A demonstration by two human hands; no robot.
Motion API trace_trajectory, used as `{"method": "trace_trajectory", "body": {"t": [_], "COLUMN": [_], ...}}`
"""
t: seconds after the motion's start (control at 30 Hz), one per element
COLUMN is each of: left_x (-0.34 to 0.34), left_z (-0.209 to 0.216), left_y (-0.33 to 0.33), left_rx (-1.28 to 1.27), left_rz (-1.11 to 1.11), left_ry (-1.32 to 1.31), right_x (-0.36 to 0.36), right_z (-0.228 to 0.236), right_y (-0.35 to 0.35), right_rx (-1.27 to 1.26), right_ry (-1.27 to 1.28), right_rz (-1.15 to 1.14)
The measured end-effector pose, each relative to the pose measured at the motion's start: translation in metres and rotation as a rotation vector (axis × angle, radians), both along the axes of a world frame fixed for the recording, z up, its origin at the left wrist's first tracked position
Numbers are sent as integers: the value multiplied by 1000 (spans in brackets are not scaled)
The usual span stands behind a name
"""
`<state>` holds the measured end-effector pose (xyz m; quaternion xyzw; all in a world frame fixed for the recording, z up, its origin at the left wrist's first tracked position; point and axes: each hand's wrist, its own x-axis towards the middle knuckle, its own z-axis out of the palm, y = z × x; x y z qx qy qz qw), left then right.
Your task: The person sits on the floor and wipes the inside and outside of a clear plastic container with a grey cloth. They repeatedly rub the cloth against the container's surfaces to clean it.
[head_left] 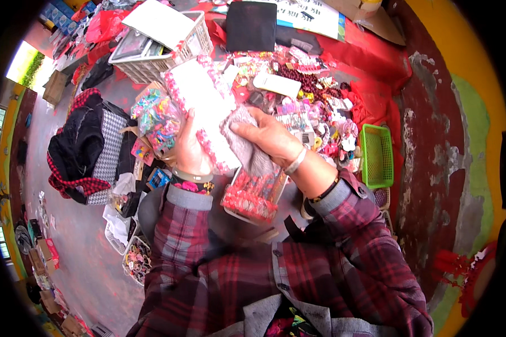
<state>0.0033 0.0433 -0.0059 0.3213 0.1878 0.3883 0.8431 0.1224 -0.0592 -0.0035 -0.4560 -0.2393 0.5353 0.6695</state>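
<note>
A long white card or board point(199, 98), its face washed out by glare, stands tilted in front of me, with pink and red small pieces lining its edges. My left hand point(192, 149) is closed on its lower left side. My right hand point(275, 140) grips a grey cloth point(244, 137) and presses it against the card's right side. Right below the cloth, a white-rimmed box point(253, 216) holds red and pink packed pieces. Beside my left hand lies a bag of colourful small items point(154, 115). What the pink pieces are exactly, I cannot tell.
Beads and trinkets point(314, 90) heap on the red-covered table, with a white phone-like object point(277, 85) among them. A green basket point(377, 156) stands right, a white crate point(152, 56) far left. A black coat point(79, 146) and a basket of bands point(136, 259) sit left.
</note>
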Motion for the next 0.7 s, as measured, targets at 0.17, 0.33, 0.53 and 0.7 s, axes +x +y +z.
{"method": "trace_trajectory", "body": {"t": [0.17, 0.33, 0.53, 0.7], "left_x": [4, -1, -7, 7], "left_z": [-7, 7, -11, -42], "left_y": [1, 9, 23, -8], "left_rx": [-119, -101, -156, -258], "left_rz": [-139, -30, -35, -323], "left_ry": [-172, -124, -98, -43], "right_x": [2, 24, 63, 59], "right_z": [-23, -25, -21, -20], "right_y": [3, 0, -15, -19], "right_rx": [-42, -293, -161, -246], "right_ry": [-543, -601, -117, -103], "right_rz": [-224, -294, -52, 152]}}
